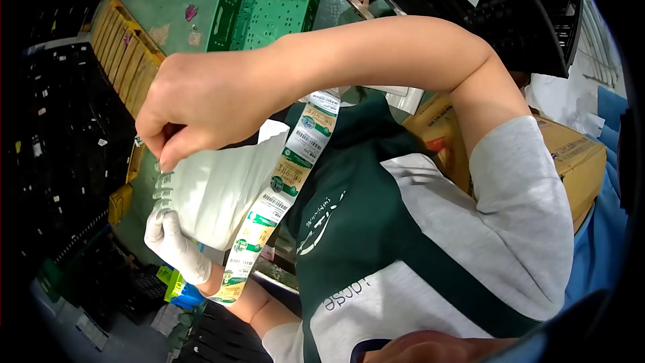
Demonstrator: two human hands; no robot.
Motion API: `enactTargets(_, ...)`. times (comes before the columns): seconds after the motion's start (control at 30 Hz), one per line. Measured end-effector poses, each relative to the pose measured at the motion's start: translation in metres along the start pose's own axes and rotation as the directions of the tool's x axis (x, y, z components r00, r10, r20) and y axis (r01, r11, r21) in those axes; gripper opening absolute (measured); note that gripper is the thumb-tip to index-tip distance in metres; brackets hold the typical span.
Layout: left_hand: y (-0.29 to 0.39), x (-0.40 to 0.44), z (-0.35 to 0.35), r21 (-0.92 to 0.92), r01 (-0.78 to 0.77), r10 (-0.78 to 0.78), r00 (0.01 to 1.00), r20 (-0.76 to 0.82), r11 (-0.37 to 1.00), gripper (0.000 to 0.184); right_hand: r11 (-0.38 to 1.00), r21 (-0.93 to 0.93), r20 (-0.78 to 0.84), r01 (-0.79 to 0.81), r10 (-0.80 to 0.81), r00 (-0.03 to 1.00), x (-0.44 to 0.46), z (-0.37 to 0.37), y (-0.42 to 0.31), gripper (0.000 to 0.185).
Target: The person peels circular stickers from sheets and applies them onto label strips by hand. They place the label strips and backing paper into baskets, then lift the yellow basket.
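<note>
A translucent whitish plastic bag (215, 195) hangs between my hands, its left edge gathered into small folds with green marks. My bare right hand (208, 104) pinches the upper end of that edge between thumb and fingers. Lower down, my left hand (176, 245), in a white glove, closes its fingers on the same edge. A long strip of printed labels (289, 175), green, yellow and white with barcodes, runs beside the bag from near my apron to my left forearm, where its lower end lies. My right forearm hides part of the bag's upper side.
A green perforated crate (220, 10) stands on the green floor. A yellow wooden pallet (121, 47) is at upper left. Black crates (60, 141) line the left side. At upper right is a black crate (537, 27); a cardboard box (571, 161) is behind my right arm.
</note>
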State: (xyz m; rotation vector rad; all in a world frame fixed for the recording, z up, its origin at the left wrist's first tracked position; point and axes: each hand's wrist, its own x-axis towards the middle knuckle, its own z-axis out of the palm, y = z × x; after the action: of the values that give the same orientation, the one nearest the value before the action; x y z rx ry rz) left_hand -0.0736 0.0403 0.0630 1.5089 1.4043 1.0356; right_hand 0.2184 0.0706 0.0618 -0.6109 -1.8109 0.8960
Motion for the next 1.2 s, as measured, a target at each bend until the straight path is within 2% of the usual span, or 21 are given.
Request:
enactTargets(0.1, 0.001, -0.001, 0.002, 0.028, 0.001, -0.002, 0.999, 0.055, 1.0, 0.008, 0.997, 0.075, -0.057, 0.007, -0.003, 0.998, -0.004, 0.006, 0.01, 0.019)
enactTargets(0.2, 0.012, 0.005, 0.012, 0.25, 0.012, -0.055, 0.985, 0.165, 0.968, 0.014, 0.992, -0.006, -0.044, -0.126, 0.125, 0.991, -0.014, 0.001, 0.01, 0.021)
enactTargets(0.27, 0.015, 0.008, 0.022, 0.249, 0.062, -0.11, 0.976, 0.188, 0.967, 0.012, 0.966, 0.03, 0.021, -0.257, 0.257, 0.966, -0.022, 0.0, 0.021, 0.023)
enactTargets(0.33, 0.01, 0.016, 0.019, 0.322, 0.025, -0.134, 0.937, 0.322, 0.946, 0.01, 0.876, 0.14, 0.187, -0.462, 0.435, 0.881, -0.027, -0.007, 0.027, 0.023)
enactTargets(0.4, 0.01, 0.016, 0.026, 0.226, 0.138, -0.211, 0.916, 0.342, 0.964, 0.011, 0.891, -0.094, 0.239, -0.444, 0.453, 0.859, -0.027, -0.015, 0.03, 0.028)
enactTargets(0.47, 0.004, 0.017, 0.028, 0.162, 0.184, -0.234, 0.891, 0.389, 0.97, 0.013, 0.795, -0.459, 0.209, -0.397, 0.531, 0.821, -0.018, -0.022, 0.029, 0.037)
enactTargets(0.5, 0.002, 0.018, 0.029, 0.129, 0.204, -0.239, 0.875, 0.42, 0.971, 0.013, 0.784, -0.52, 0.163, -0.338, 0.48, 0.862, -0.012, -0.018, 0.031, 0.043)
enactTargets(0.53, 0.0, 0.018, 0.031, 0.104, 0.228, -0.25, 0.863, 0.439, 0.968, 0.014, 0.777, -0.567, 0.184, -0.274, 0.444, 0.877, -0.005, -0.012, 0.03, 0.041)
enactTargets(0.67, 0.002, 0.017, 0.035, 0.043, 0.296, -0.276, 0.814, 0.512, 0.954, 0.015, 0.846, -0.532, 0.379, 0.039, 0.197, 0.904, 0.007, 0.024, 0.023, 0.045)
enactTargets(0.73, 0.003, 0.016, 0.034, 0.063, 0.293, -0.282, 0.805, 0.523, 0.954, 0.015, 0.859, -0.466, 0.441, 0.211, 0.019, 0.897, 0.006, 0.035, 0.031, 0.044)
enactTargets(0.83, -0.003, 0.017, 0.029, 0.058, 0.361, -0.323, 0.737, 0.594, 0.931, 0.014, 0.889, -0.303, 0.436, 0.343, -0.19, 0.88, -0.003, 0.049, 0.042, 0.039)
enactTargets(0.9, -0.008, 0.017, 0.025, 0.022, 0.382, -0.317, 0.732, 0.603, 0.924, 0.013, 0.864, -0.226, 0.385, 0.451, -0.346, 0.856, -0.009, 0.051, 0.036, 0.034)
enactTargets(1.0, -0.022, 0.012, 0.019, -0.058, 0.439, -0.342, 0.77, 0.539, 0.896, 0.013, 0.928, -0.181, 0.103, 0.326, -0.312, 0.945, -0.006, 0.026, 0.029, 0.032)
enactTargets(1.03, -0.025, 0.01, 0.018, -0.092, 0.46, -0.357, 0.787, 0.502, 0.883, 0.013, 0.993, -0.042, -0.067, 0.107, -0.11, 0.992, -0.007, 0.021, 0.03, 0.032)
enactTargets(1.07, -0.024, 0.009, 0.017, -0.066, 0.437, -0.347, 0.789, 0.507, 0.897, 0.013, 0.993, -0.074, 0.046, -0.094, 0.097, 0.994, -0.004, 0.0, 0.025, 0.028)
enactTargets(1.13, -0.019, 0.009, 0.015, -0.014, 0.387, -0.324, 0.79, 0.521, 0.922, 0.012, 0.955, -0.159, 0.078, -0.25, 0.264, 0.961, -0.003, -0.007, 0.023, 0.025)
enactTargets(1.17, -0.017, 0.008, 0.015, -0.02, 0.394, -0.328, 0.792, 0.516, 0.919, 0.012, 0.93, -0.183, 0.176, -0.318, 0.349, 0.92, -0.008, -0.006, 0.022, 0.028)
enactTargets(1.2, -0.018, 0.009, 0.015, -0.017, 0.387, -0.324, 0.794, 0.514, 0.922, 0.012, 0.958, -0.153, 0.208, -0.241, 0.269, 0.94, -0.014, -0.003, 0.022, 0.03)
